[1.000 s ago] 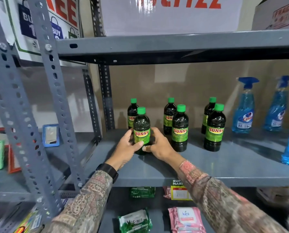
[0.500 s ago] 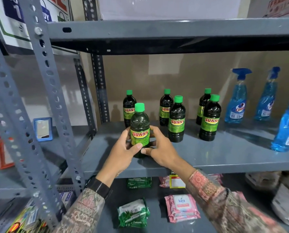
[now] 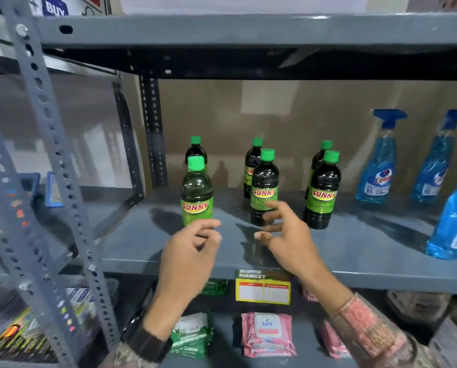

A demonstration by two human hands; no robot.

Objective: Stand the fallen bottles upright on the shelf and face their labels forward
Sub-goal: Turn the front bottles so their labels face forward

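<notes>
Both hands have let go of the front-left bottle (image 3: 196, 193). It stands upright on the shelf (image 3: 354, 248), label forward. The left hand (image 3: 188, 257) fingers seem just below it, loose; the right hand (image 3: 288, 235) is spread open nearby.

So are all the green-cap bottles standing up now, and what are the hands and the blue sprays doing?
Front left bottle: upright, label forward, not held.
Front middle bottle: upright, label forward.
Front right bottle: upright, label forward.
Three back bottles: upright, labels mostly hidden.
Left hand: open, empty, just in front of the left bottle.
Right hand: open, empty.
Spray bottles: upright.
</notes>
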